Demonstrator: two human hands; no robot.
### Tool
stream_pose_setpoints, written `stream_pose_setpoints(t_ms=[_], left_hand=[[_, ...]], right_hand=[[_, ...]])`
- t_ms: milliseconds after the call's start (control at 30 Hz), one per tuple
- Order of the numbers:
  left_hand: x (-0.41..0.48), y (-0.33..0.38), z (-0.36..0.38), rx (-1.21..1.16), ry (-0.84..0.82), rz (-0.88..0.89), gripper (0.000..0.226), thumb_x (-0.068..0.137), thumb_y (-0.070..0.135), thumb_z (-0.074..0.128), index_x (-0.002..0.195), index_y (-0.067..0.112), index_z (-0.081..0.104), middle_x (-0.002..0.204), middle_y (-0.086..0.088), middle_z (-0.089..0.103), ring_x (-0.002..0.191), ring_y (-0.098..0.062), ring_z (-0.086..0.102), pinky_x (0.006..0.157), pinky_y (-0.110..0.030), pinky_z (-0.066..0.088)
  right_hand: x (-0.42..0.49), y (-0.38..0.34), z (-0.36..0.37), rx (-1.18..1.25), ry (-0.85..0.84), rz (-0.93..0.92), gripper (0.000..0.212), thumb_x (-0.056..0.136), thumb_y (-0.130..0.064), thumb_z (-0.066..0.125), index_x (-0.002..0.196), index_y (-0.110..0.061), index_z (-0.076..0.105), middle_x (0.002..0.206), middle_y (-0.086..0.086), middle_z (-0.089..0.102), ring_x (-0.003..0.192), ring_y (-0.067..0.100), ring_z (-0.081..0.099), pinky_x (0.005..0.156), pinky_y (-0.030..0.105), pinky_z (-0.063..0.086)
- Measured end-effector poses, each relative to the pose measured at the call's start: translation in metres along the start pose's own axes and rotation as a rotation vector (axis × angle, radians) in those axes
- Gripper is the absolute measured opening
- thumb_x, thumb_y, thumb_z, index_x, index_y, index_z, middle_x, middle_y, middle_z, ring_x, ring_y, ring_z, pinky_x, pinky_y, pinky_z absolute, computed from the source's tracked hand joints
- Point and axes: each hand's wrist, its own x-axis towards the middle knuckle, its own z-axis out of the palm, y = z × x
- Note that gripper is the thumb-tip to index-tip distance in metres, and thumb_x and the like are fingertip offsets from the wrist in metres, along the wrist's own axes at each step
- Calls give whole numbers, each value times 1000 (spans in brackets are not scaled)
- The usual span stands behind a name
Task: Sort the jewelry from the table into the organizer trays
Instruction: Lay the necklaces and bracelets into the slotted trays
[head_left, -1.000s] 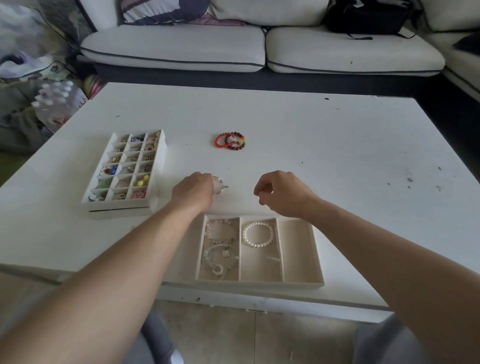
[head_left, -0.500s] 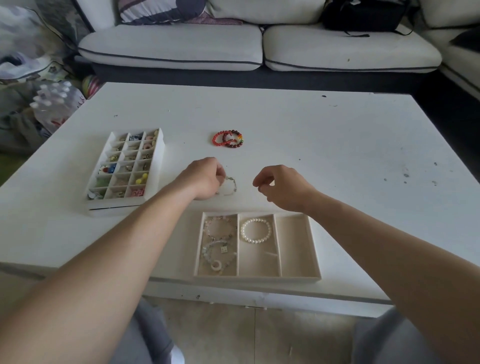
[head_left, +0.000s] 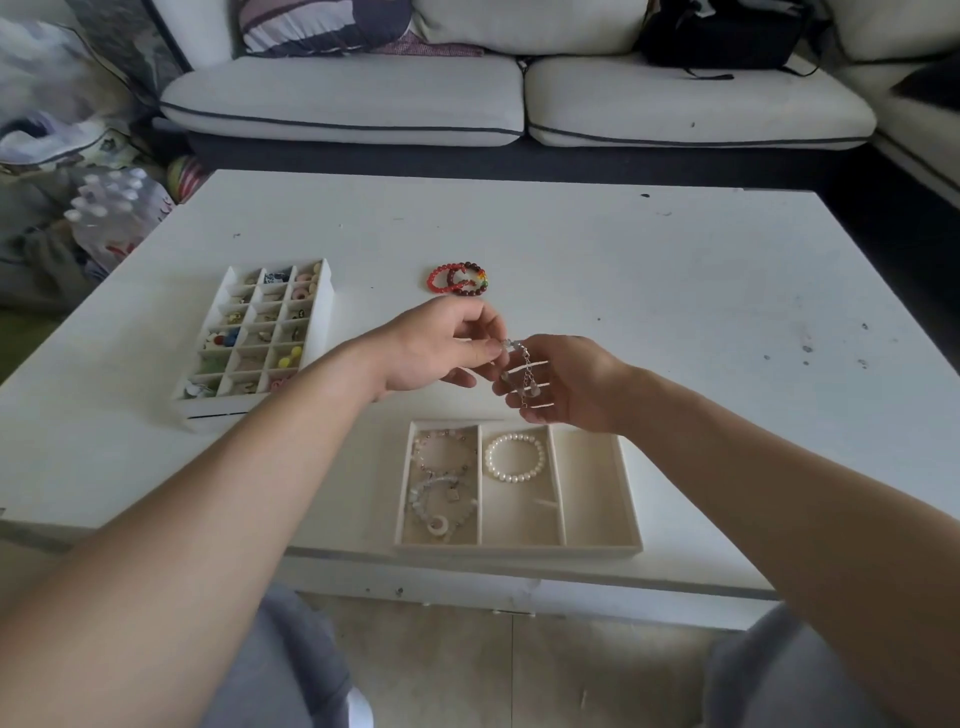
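Observation:
My left hand (head_left: 434, 345) pinches one end of a thin silver chain bracelet (head_left: 524, 371) above the table. The chain hangs down across the curled fingers of my right hand (head_left: 566, 384), which is palm up and touches it. Just below the hands lies a beige three-slot tray (head_left: 597, 543). Its left slot holds several pale bracelets (head_left: 441, 483), its middle slot a pearl bracelet (head_left: 515, 458), and its right slot is bare. Two red bead bracelets (head_left: 458, 279) lie overlapped on the table beyond the hands.
A white many-celled tray (head_left: 322, 322) with small beads and charms stands at the left of the white table (head_left: 675, 312). A sofa runs along the far side. Bags and a bottle pack lie on the floor at the left.
My left hand has lifted the chain bracelet off the table and moved right. My right hand has turned palm up under the hanging chain.

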Motion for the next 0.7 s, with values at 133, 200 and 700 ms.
stream_pose_setpoints(t_ms=[133, 200, 700], left_hand=[[-2, -2, -1, -4, -26, 29, 14, 99, 2, 59, 94, 14, 63, 93, 0, 71, 91, -11, 70, 83, -29, 57], [-3, -3, -3, 10, -19, 39, 15, 98, -1, 60, 94, 12, 66, 92, 0, 71, 90, -10, 70, 86, -29, 58], [6, -11, 13, -189, 165, -260, 27, 93, -11, 43, 94, 10, 59, 98, -11, 65, 104, -27, 72, 90, -36, 58]], right_hand=[[1, -1, 0, 106, -24, -59, 16, 96, -8, 53, 92, -2, 68, 84, 11, 65, 62, 17, 60, 59, 25, 49], [3, -1, -2, 119, -27, -88, 19, 94, -2, 54, 107, 3, 67, 89, 13, 64, 62, 16, 60, 57, 24, 49], [-9, -12, -13, -23, -124, -308, 27, 94, 5, 60, 120, -2, 63, 110, 18, 74, 68, 17, 62, 62, 24, 48]])
